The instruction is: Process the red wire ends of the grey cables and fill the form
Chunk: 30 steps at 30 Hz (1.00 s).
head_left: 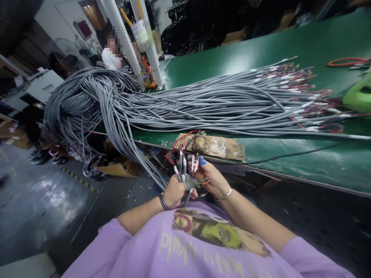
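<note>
My left hand [174, 192] is closed in a fist round a small bunch of grey cables [182, 172] whose stripped ends, with thin red and coloured wires [174, 152], stick up above the fingers. My right hand [209, 178] is closed beside it, pinching a small pink clip-like tool [194, 163] at the cable ends; one fingertip wears a blue cover [202, 161]. Both hands are held close together in front of my chest, just below the edge of the green table [333, 162].
A long thick bundle of grey cables [203, 104] lies across the green table and spills over its left end toward the floor. A worn wooden block [214, 146] sits at the table's near edge. A green object [358, 96] lies far right. Another person [111, 54] sits far left.
</note>
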Available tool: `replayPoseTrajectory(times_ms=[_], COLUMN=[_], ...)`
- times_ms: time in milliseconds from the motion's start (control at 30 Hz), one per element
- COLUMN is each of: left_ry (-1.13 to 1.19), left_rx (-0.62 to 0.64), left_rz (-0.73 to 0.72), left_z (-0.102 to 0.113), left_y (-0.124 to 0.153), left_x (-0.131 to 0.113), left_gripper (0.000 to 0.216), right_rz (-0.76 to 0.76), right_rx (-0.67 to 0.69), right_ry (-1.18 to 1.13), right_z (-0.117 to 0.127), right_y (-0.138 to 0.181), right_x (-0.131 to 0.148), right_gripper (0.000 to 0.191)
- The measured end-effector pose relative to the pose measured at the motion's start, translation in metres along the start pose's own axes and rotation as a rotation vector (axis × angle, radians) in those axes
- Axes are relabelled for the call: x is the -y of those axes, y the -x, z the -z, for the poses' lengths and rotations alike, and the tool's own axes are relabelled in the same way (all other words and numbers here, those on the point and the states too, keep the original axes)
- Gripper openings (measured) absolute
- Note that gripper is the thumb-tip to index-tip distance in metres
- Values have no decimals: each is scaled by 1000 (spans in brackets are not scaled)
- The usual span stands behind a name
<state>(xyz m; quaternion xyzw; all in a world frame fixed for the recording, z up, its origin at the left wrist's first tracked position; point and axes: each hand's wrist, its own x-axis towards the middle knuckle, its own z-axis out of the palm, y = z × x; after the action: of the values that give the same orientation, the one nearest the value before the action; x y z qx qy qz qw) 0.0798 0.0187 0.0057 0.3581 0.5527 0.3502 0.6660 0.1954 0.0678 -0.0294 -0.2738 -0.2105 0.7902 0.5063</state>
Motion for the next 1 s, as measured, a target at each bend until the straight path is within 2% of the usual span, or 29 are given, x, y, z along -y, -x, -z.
replayPoseTrajectory(times_ms=[400, 567, 867, 1000], left_ry=[12, 9, 53, 60], left_rx=[9, 13, -6, -31], left_rz=[-39, -101, -121, -97], left_z=[2, 8, 7, 4], left_y=[9, 14, 7, 5], left_x=[-4, 1, 6, 5], left_gripper=[51, 49, 48, 49], right_rz=[-82, -53, -66, -50], right_rx=[41, 30, -4, 24], right_ry=[-51, -14, -37, -70], right_z=[5, 3, 3, 4], right_y=[1, 3, 2, -2], right_x=[3, 7, 4, 2], right_gripper=[33, 28, 37, 30])
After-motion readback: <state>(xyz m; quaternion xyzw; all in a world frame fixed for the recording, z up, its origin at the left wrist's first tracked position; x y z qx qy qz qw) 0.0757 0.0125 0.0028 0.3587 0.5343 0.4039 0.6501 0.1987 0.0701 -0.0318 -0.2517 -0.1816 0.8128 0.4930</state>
